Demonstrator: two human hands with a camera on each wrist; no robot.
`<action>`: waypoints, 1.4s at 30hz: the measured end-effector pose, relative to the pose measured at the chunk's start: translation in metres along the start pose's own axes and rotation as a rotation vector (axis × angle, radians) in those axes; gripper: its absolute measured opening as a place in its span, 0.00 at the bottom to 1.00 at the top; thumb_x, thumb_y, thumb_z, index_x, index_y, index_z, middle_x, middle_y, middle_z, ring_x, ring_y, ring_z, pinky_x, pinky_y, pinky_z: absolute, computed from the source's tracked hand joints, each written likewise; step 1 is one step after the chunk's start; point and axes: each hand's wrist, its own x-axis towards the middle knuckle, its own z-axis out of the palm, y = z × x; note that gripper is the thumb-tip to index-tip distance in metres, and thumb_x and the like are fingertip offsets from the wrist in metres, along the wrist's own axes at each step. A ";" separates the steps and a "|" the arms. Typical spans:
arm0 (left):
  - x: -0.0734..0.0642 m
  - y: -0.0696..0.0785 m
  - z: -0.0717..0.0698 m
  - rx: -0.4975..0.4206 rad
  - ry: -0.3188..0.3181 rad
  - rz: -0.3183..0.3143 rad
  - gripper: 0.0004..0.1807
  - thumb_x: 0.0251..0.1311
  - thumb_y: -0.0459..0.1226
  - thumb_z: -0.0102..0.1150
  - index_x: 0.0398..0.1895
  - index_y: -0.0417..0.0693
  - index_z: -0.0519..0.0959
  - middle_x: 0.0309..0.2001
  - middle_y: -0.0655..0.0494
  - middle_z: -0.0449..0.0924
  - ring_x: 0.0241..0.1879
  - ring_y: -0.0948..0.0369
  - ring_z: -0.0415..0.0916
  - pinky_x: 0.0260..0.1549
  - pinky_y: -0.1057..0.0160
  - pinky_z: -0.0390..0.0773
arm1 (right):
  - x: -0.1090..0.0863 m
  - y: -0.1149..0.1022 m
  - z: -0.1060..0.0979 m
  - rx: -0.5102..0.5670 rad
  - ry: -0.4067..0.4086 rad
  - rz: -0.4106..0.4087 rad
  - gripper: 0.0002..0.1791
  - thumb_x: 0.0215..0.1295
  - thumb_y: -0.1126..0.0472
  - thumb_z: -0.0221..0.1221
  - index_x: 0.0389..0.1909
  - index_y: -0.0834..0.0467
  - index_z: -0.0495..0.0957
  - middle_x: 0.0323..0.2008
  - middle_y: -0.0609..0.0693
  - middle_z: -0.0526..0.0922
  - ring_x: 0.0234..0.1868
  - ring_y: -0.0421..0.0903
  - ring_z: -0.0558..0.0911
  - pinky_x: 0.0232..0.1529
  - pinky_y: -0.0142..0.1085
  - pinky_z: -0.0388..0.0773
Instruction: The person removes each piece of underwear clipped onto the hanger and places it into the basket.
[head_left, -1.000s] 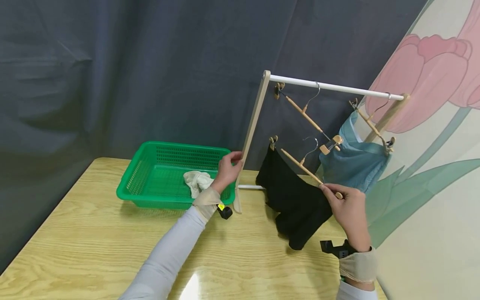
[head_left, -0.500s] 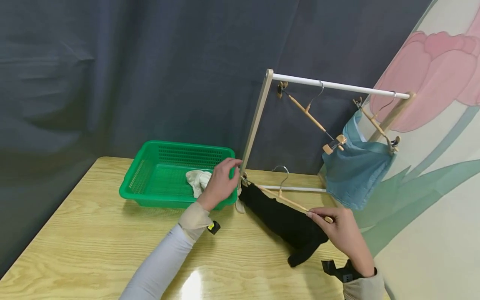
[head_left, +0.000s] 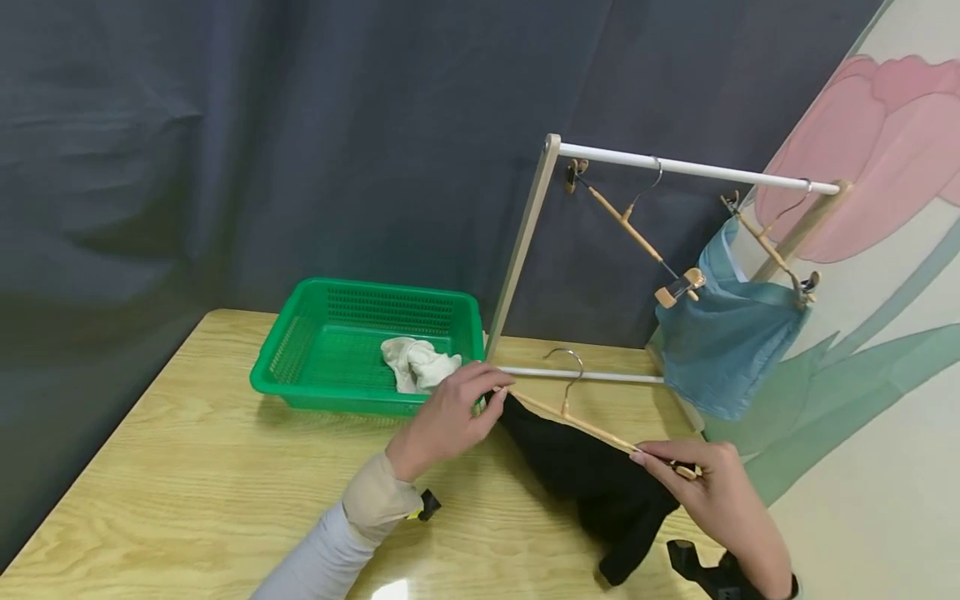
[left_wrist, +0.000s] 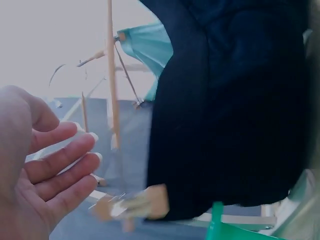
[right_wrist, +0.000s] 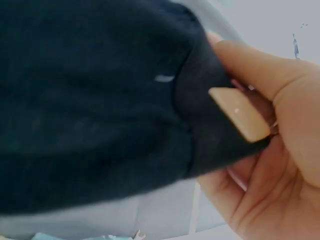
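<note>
My right hand [head_left: 716, 492] pinches the right part of a wooden clip hanger [head_left: 592, 431]. Black cloth that looks like a pair of shorts [head_left: 581, 467] hangs from its clips above the table. In the right wrist view, fingers lie on both sides of the wooden clip [right_wrist: 240, 114] and the waistband. My left hand [head_left: 453, 412] is at the hanger's left end. The left wrist view shows that hand [left_wrist: 55, 160] with loosely bent fingers, beside the left clip [left_wrist: 135, 204] with a small gap. The hanger's metal hook [head_left: 570, 367] points up.
A clothes rack with a white rail [head_left: 697, 169] stands behind. On it hang a bare clip hanger [head_left: 626, 221] and another carrying blue shorts [head_left: 731, 333]. A green basket [head_left: 300, 392] with white cloth [head_left: 420, 364] sits left on the wooden table [head_left: 225, 467].
The hanger with the black shorts has come down and towards me, away from the rack. My left hand has left the rack's left post and moved to the hanger's left end.
</note>
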 end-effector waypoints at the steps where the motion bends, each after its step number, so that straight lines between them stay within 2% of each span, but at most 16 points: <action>1: 0.000 0.003 -0.001 0.013 -0.003 0.005 0.13 0.70 0.32 0.57 0.53 0.42 0.84 0.50 0.51 0.84 0.49 0.57 0.81 0.49 0.59 0.82 | 0.001 0.000 0.001 0.021 0.007 -0.022 0.20 0.49 0.81 0.70 0.38 0.56 0.91 0.32 0.47 0.90 0.17 0.27 0.67 0.18 0.23 0.62; 5: 0.002 0.008 -0.008 0.077 0.010 0.019 0.12 0.71 0.33 0.57 0.51 0.43 0.86 0.49 0.52 0.85 0.49 0.57 0.82 0.50 0.59 0.82 | 0.010 0.001 0.009 0.107 -0.005 -0.100 0.22 0.48 0.83 0.68 0.40 0.57 0.90 0.33 0.47 0.90 0.21 0.29 0.74 0.20 0.23 0.66; 9: 0.004 0.011 -0.022 0.119 0.020 0.047 0.10 0.68 0.34 0.60 0.47 0.43 0.87 0.40 0.55 0.87 0.37 0.61 0.83 0.39 0.64 0.82 | 0.026 0.001 0.022 0.182 -0.027 -0.147 0.21 0.50 0.84 0.67 0.41 0.59 0.90 0.31 0.49 0.89 0.21 0.33 0.75 0.22 0.24 0.68; 11: 0.003 0.012 -0.031 0.128 0.019 0.061 0.09 0.66 0.35 0.63 0.45 0.44 0.88 0.34 0.58 0.86 0.30 0.64 0.80 0.31 0.67 0.79 | 0.036 0.002 0.030 0.209 -0.031 -0.160 0.21 0.51 0.83 0.67 0.40 0.58 0.90 0.31 0.49 0.89 0.20 0.34 0.74 0.22 0.24 0.68; 14: 0.000 0.013 -0.046 0.131 0.026 0.071 0.06 0.62 0.36 0.67 0.40 0.47 0.89 0.28 0.61 0.83 0.24 0.68 0.76 0.27 0.69 0.76 | 0.050 0.001 0.041 0.245 -0.039 -0.174 0.18 0.52 0.82 0.67 0.38 0.59 0.89 0.31 0.50 0.89 0.21 0.36 0.74 0.23 0.24 0.68; 18: -0.004 0.012 -0.063 0.130 0.038 0.056 0.03 0.58 0.36 0.70 0.34 0.51 0.89 0.24 0.65 0.81 0.23 0.69 0.73 0.26 0.69 0.74 | 0.063 -0.004 0.052 0.195 -0.034 -0.136 0.17 0.56 0.77 0.69 0.42 0.55 0.89 0.34 0.47 0.89 0.26 0.36 0.78 0.26 0.25 0.72; 21: -0.006 0.010 -0.072 0.133 0.036 0.018 0.03 0.57 0.35 0.68 0.33 0.52 0.88 0.23 0.66 0.78 0.23 0.68 0.71 0.24 0.69 0.71 | 0.072 -0.010 0.059 0.095 -0.025 -0.077 0.19 0.60 0.70 0.70 0.52 0.53 0.86 0.39 0.46 0.89 0.34 0.38 0.83 0.32 0.30 0.78; 25: -0.009 0.006 -0.080 0.155 0.033 -0.034 0.06 0.54 0.32 0.64 0.32 0.52 0.87 0.24 0.66 0.77 0.23 0.67 0.70 0.22 0.68 0.70 | 0.084 -0.019 0.064 0.013 -0.073 0.046 0.33 0.65 0.60 0.69 0.71 0.55 0.72 0.50 0.49 0.86 0.48 0.46 0.84 0.43 0.42 0.82; 28: -0.011 0.004 -0.085 0.173 0.039 -0.066 0.08 0.52 0.31 0.62 0.30 0.53 0.87 0.23 0.67 0.76 0.23 0.66 0.70 0.24 0.65 0.71 | 0.091 -0.025 0.068 0.026 -0.117 0.140 0.38 0.69 0.55 0.65 0.77 0.57 0.62 0.57 0.53 0.82 0.55 0.52 0.82 0.51 0.49 0.80; 31: -0.014 0.003 -0.088 0.184 0.054 -0.093 0.09 0.51 0.31 0.62 0.31 0.52 0.88 0.23 0.67 0.76 0.23 0.65 0.71 0.25 0.64 0.72 | 0.096 -0.030 0.073 0.053 -0.090 0.192 0.30 0.75 0.52 0.59 0.72 0.59 0.66 0.56 0.54 0.82 0.53 0.53 0.81 0.52 0.51 0.77; 34: -0.015 0.003 -0.091 0.185 0.064 -0.108 0.09 0.51 0.31 0.62 0.31 0.52 0.88 0.24 0.67 0.76 0.22 0.65 0.71 0.23 0.65 0.70 | 0.100 -0.033 0.082 0.060 0.012 0.192 0.17 0.79 0.51 0.52 0.57 0.59 0.78 0.46 0.52 0.85 0.45 0.49 0.82 0.46 0.48 0.77; 36: -0.016 0.004 -0.092 0.181 0.069 -0.105 0.09 0.51 0.30 0.61 0.31 0.52 0.88 0.24 0.67 0.76 0.21 0.64 0.71 0.22 0.66 0.69 | 0.102 -0.033 0.087 0.048 0.101 0.169 0.16 0.80 0.52 0.51 0.46 0.58 0.83 0.40 0.51 0.86 0.39 0.47 0.83 0.40 0.44 0.78; 38: -0.015 0.004 -0.093 0.183 0.076 -0.089 0.09 0.52 0.30 0.61 0.30 0.51 0.88 0.24 0.67 0.76 0.20 0.63 0.71 0.21 0.66 0.69 | 0.104 -0.031 0.092 0.042 0.165 0.159 0.18 0.80 0.52 0.51 0.40 0.57 0.85 0.35 0.50 0.88 0.32 0.45 0.84 0.34 0.41 0.79; 40: -0.016 0.003 -0.095 0.190 0.091 -0.065 0.10 0.51 0.29 0.60 0.29 0.52 0.87 0.23 0.67 0.75 0.19 0.64 0.70 0.21 0.66 0.67 | 0.105 -0.029 0.094 0.050 0.193 0.159 0.19 0.80 0.52 0.51 0.39 0.57 0.87 0.33 0.49 0.89 0.28 0.43 0.85 0.30 0.37 0.80; 42: -0.016 0.002 -0.097 0.202 0.111 -0.038 0.09 0.50 0.29 0.60 0.28 0.52 0.87 0.22 0.66 0.75 0.19 0.64 0.70 0.20 0.67 0.67 | 0.107 -0.027 0.096 0.068 0.188 0.168 0.20 0.80 0.52 0.50 0.40 0.58 0.88 0.33 0.49 0.90 0.23 0.40 0.83 0.26 0.34 0.80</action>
